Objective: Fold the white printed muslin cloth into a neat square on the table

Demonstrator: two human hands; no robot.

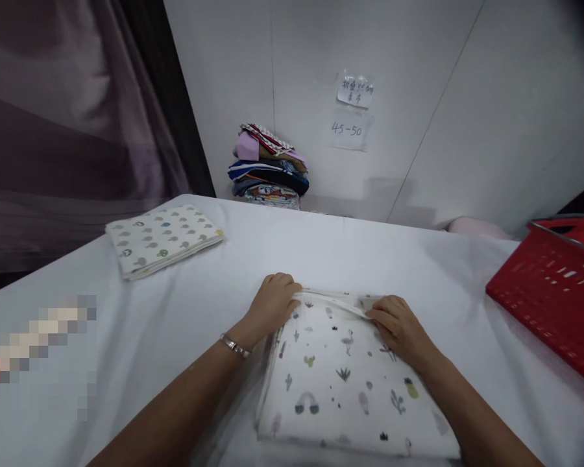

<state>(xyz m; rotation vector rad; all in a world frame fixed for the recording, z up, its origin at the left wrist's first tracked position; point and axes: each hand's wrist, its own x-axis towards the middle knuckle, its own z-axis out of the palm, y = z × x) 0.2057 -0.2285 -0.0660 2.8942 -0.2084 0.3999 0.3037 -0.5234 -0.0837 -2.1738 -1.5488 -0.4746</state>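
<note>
Cactus-print cloth (343, 389): folded, lying flat at the near side of the white-covered table (224, 272), centre to right; its far edge is between both hands.
Left hand (275, 298): narrow, fingertips and thumb closed on the far left corner.
Right hand (399, 327): narrow, thumb and fingers pinching the far edge towards its right; some fingertips hidden.
Far edge: a pale strip runs from hand to hand, slightly slanted. Judged technique: light, matched tension, pinch close to each corner, layers squared before pressing; too hard a pull would likely skew the layers beneath.
Near edge: appears loosely layered; best smoothed from the middle outward so no crease is trapped.
Count, hands: 2.
Count, bracelet (235, 346): 1, on the left wrist.
Count, folded cloths on table: 2, the one in hand plus the grey-patterned cloth (165, 240), far left, well apart from the hands.
Count, red basket (555, 305): 1, right side, cut off by the view.
Count, clothes pile (270, 170): 1, beyond the table's far edge; items overlap, number not certain.
Count, paper notes: 2 on the far wall (418, 65), upper note (355, 89) above lower note (349, 131), which reads 45-50.
Count, curtain (78, 117): 1, far left.
</note>
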